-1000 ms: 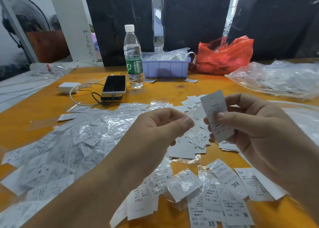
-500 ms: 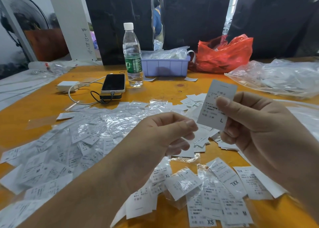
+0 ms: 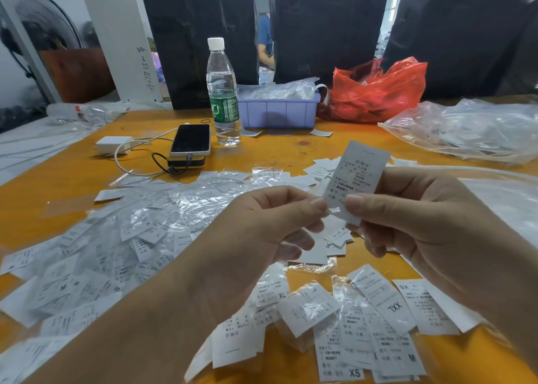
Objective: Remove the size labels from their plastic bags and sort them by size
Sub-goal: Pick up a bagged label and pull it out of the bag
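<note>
I hold one white size label (image 3: 356, 177) upright in front of me, still in its clear plastic sleeve. My right hand (image 3: 413, 217) pinches its lower edge between thumb and fingers. My left hand (image 3: 262, 226) pinches the same lower corner from the left. A heap of bagged labels (image 3: 110, 247) covers the left of the orange table (image 3: 262, 153). Bare labels lie in a small pile (image 3: 323, 171) behind my hands. More labels marked XL, XXL, XS and M lie at the near edge (image 3: 378, 319).
A water bottle (image 3: 222, 92), a phone (image 3: 190, 139) on a power bank with cables and a white charger (image 3: 112, 145) stand at the back left. A purple bin (image 3: 279, 110), a red plastic bag (image 3: 378, 92) and a large clear bag (image 3: 471, 130) line the back.
My left hand has moved right and now pinches the label's lower corner next to my right thumb. The label stands more upright than a second ago.
</note>
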Available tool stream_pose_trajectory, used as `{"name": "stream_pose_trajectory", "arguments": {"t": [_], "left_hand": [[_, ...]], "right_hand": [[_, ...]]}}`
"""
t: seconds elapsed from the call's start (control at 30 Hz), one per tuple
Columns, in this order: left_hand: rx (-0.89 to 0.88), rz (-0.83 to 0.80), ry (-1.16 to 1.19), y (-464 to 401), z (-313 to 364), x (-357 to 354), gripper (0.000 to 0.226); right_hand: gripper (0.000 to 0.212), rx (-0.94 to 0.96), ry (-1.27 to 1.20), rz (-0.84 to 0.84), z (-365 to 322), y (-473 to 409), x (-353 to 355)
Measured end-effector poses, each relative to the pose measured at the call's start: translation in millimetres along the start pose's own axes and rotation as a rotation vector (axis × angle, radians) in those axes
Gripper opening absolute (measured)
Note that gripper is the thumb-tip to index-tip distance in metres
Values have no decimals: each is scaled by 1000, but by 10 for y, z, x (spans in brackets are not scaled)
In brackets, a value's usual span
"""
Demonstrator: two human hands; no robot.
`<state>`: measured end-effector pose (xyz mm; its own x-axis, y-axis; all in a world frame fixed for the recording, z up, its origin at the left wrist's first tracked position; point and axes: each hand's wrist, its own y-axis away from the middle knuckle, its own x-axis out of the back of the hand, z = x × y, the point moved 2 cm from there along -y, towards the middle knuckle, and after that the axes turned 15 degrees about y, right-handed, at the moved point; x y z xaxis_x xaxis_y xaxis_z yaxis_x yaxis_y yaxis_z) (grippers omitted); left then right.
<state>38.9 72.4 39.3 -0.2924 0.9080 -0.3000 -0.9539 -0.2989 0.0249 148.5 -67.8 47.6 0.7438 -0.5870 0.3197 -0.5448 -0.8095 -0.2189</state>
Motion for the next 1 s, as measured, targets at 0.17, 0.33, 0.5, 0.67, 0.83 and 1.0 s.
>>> {"name": "stream_pose_trajectory", "arguments": {"t": [0.17,0.33,0.5,0.67,0.83,1.0], "left_hand": [[-30,24,-10,-2,16,5,19],[-52,53,-54,4,12,12,18],[-45,47,-82,3,9,-8,13],[-54,56,-135,-1,5,-12,15],[-79,34,-204,2,-13,-8,22],[-100,-29,-237,18,-7,-19,18]], "right_hand": [[19,31,-4,63,-7,-13,46],[15,75,-66,123,-34,-21,97],[19,70,67,58,-38,5,19],[19,69,56,54,-14,3,-3],[20,73,94,48,-2,10,-33],[19,77,85,16,9,18,-74]]}}
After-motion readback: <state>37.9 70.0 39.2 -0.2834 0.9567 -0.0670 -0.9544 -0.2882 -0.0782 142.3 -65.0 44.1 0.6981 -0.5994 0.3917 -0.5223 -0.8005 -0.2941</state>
